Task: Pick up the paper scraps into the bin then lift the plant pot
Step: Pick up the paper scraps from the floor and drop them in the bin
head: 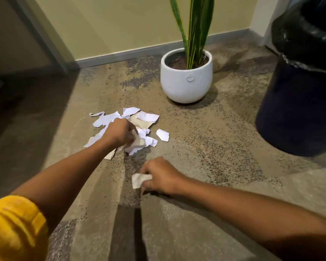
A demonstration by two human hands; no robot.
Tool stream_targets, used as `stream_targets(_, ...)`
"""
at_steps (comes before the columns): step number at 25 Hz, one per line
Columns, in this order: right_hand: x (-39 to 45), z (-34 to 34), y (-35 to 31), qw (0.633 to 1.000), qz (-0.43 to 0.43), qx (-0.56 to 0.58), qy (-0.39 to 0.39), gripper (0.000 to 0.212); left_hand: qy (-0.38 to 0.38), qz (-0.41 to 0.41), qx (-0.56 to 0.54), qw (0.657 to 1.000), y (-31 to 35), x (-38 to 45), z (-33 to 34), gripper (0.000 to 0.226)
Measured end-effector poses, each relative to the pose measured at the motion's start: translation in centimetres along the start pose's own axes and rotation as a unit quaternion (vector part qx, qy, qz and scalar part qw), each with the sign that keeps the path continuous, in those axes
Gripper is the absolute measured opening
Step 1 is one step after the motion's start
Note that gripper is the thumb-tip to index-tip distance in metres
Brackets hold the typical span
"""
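Observation:
A heap of torn white paper scraps lies on the carpet in the middle of the view. My left hand sits on the heap with fingers curled round a crumpled bunch of scraps. Nearer to me, my right hand pinches a single white scrap just above the floor. One loose scrap lies apart to the right of the heap. The white round plant pot with tall green leaves stands behind the heap. The dark bin with a black liner stands at the right.
A pale wall with a grey skirting board runs behind the pot. A dark door frame is at the left. Patterned carpet lies between the scraps and the bin.

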State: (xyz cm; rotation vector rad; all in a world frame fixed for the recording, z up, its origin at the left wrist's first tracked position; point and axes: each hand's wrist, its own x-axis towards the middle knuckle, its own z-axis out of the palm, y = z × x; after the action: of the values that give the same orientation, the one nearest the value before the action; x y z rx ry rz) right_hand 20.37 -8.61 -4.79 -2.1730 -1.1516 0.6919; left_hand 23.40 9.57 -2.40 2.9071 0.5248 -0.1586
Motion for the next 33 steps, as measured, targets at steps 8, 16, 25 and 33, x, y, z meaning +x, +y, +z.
stream_targets(8, -3.7, -16.8, 0.4, 0.966, 0.055, 0.045, 0.25, 0.026, 0.114, 0.005, -0.303, 0.946, 8.3, -0.5, -5.8, 0.024)
stream_targets(16, -11.9, -29.8, 0.1, 0.862, 0.05, 0.073, 0.5, 0.03, 0.153, 0.045, -0.479, 0.863, 24.2, -1.1, -15.4, 0.015)
stream_targets(25, -17.3, -33.4, 5.0, 0.829, 0.247, -0.052, 0.499, 0.025, 0.106, 0.04, -0.496, 0.861, 35.2, -1.4, -17.1, 0.01)
stream_targets(33, -18.4, -33.9, 5.3, 0.821, 0.24, -0.032, 0.517, 0.032, 0.009, 0.082, -0.614, 0.785, 35.3, -2.4, -17.0, 0.049)
